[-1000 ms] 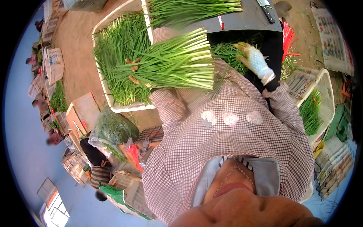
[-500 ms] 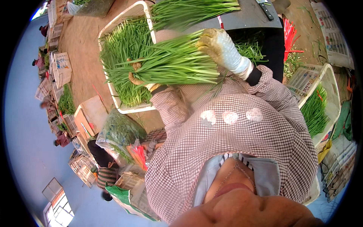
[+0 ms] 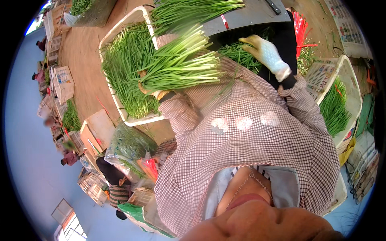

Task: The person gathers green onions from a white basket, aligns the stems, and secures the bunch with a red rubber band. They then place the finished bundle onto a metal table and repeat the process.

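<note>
A bunch of green chives (image 3: 189, 66) lies across my left hand (image 3: 142, 87), whose fingers curl around it; much of that hand is hidden by the stems. The pale cut ends point right and fan apart, and the leaves trail over a white plastic crate (image 3: 110, 86) packed with more chives (image 3: 130, 60). My right hand (image 3: 261, 52), in a pale glove with a stained yellowish palm, hangs apart from the bunch with nothing in it. Its fingers stretch left over loose green trimmings (image 3: 239, 56) below the table edge.
More chives (image 3: 193, 12) lie on the grey table (image 3: 251, 20), with a black-handled knife (image 3: 273, 7) at its far right. Red ties (image 3: 299, 34) hang right of the table. Another crate (image 3: 356, 96) of chives stands at my right. A plastic bag of greens (image 3: 130, 142) sits lower left.
My right hand has let go of the stem ends and moved right and slightly down, fingers outstretched. The bunch's cut ends have spread and tilted upward in my left hand.
</note>
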The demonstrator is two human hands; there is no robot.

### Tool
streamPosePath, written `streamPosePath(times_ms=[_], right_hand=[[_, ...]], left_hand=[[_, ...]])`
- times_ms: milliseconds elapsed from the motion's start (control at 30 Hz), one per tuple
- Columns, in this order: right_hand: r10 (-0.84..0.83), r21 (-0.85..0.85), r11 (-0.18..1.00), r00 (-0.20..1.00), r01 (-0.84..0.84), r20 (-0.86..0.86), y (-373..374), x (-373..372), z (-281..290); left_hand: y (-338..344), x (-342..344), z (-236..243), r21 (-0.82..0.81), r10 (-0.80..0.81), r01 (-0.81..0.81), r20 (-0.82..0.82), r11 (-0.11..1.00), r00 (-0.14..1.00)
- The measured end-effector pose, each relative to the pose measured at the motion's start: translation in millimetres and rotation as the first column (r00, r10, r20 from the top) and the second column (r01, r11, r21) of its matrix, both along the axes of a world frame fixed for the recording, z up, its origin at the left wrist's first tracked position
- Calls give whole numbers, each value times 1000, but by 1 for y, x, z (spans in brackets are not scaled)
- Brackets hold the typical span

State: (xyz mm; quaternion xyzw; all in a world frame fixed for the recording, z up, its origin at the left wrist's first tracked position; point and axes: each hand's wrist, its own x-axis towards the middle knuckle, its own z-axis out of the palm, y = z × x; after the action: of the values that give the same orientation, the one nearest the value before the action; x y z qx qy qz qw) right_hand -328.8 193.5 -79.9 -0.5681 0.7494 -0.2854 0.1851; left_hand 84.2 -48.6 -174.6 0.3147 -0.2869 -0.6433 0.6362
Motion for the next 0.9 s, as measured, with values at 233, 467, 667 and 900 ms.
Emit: streamPosePath(times_ms=[233, 467, 667, 900], right_hand=[[88, 140, 936, 600, -323, 795, -88, 68, 52], [196, -168, 980, 355, -108, 914, -99, 102, 5], [391, -333, 892, -154, 304, 907, -63, 53, 11], [59, 72, 975, 556, -210, 829, -79, 57, 7]], left_hand=[[20, -60, 68, -127, 131, -66, 615, 990, 777], [17, -23, 53, -58, 113, -99, 641, 993, 759], [13, -22, 36, -124, 101, 59, 949, 991, 300], [25, -32, 56, 0, 84, 108, 625, 994, -776]])
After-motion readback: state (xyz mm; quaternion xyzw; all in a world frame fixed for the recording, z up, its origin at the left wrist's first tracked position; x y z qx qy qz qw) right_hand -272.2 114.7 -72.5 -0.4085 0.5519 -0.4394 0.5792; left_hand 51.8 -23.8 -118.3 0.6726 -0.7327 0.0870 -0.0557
